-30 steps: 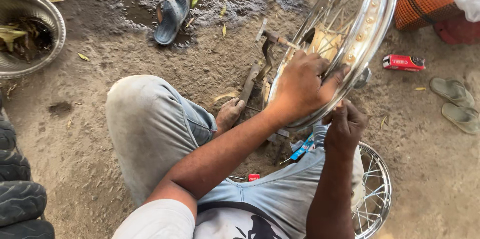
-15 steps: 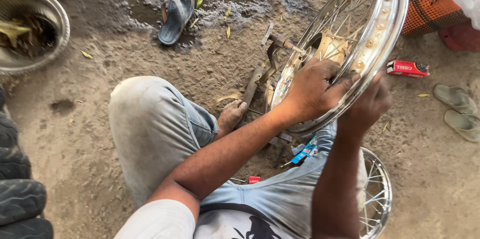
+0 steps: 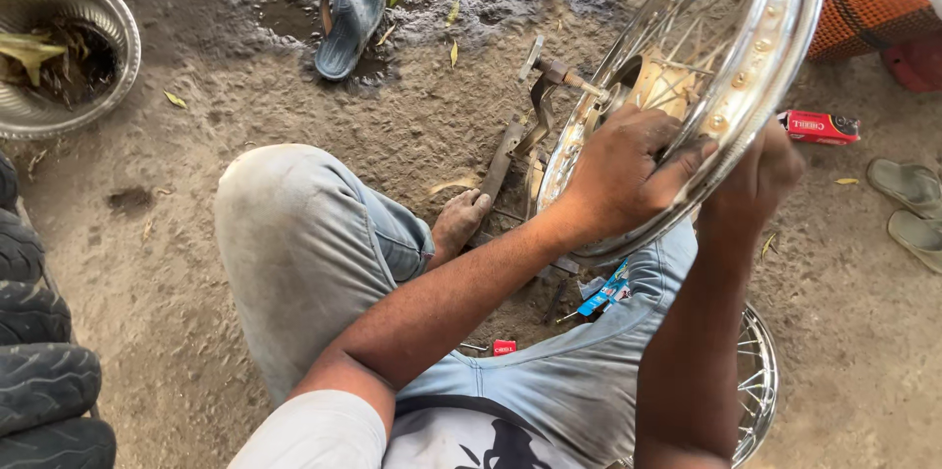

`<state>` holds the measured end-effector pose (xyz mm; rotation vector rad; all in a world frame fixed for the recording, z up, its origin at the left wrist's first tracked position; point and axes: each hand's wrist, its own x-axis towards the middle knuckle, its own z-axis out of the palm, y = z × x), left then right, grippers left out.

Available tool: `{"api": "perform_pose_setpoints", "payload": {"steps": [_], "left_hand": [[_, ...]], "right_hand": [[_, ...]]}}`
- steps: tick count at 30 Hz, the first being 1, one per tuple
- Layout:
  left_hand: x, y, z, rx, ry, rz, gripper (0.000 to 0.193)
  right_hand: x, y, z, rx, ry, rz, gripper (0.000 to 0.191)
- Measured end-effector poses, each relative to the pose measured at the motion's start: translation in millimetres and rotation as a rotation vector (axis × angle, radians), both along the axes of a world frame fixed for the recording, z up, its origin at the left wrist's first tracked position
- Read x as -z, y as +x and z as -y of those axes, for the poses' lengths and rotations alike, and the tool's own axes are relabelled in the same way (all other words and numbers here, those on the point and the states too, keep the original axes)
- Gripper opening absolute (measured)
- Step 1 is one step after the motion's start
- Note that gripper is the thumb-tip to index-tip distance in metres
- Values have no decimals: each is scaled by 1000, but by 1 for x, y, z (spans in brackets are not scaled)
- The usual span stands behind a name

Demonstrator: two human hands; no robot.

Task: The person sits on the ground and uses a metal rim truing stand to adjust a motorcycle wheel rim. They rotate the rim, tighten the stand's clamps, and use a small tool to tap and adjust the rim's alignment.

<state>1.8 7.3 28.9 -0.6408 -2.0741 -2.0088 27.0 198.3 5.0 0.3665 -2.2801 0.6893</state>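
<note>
Dusty dirt ground (image 3: 245, 135) under a tilted spoked wheel rim (image 3: 775, 67), left hand (image 3: 628, 175) and right hand (image 3: 760, 175) clasped around its edge.

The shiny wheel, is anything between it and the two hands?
No, nothing visible. The left hand lies on the spoked wheel with fingers curled over its rim, and the right hand presses the rim's outer edge from the other side.

Bare dirt ground (image 3: 245, 135): a sandal (image 3: 349, 16) and metal basin (image 3: 69, 47) well left of the left hand (image 3: 628, 170), red packet (image 3: 819, 126) just right of the right hand (image 3: 760, 175).
</note>
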Motion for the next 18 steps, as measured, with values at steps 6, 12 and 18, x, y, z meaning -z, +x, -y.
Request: {"api": "perform_pose_setpoints", "payload": {"steps": [6,12,18], "left_hand": [[-7,1,2,-13,-68,42,36],[-10,-2,5,-21,-21,5,30],[-11,-3,6,59,-15,33,26]], "right_hand": [[-30,8,-15,-116,-173,390,37],[-7,23,-4,104,-111,284,36],[-8,69,63,328,-355,218,36]]}}
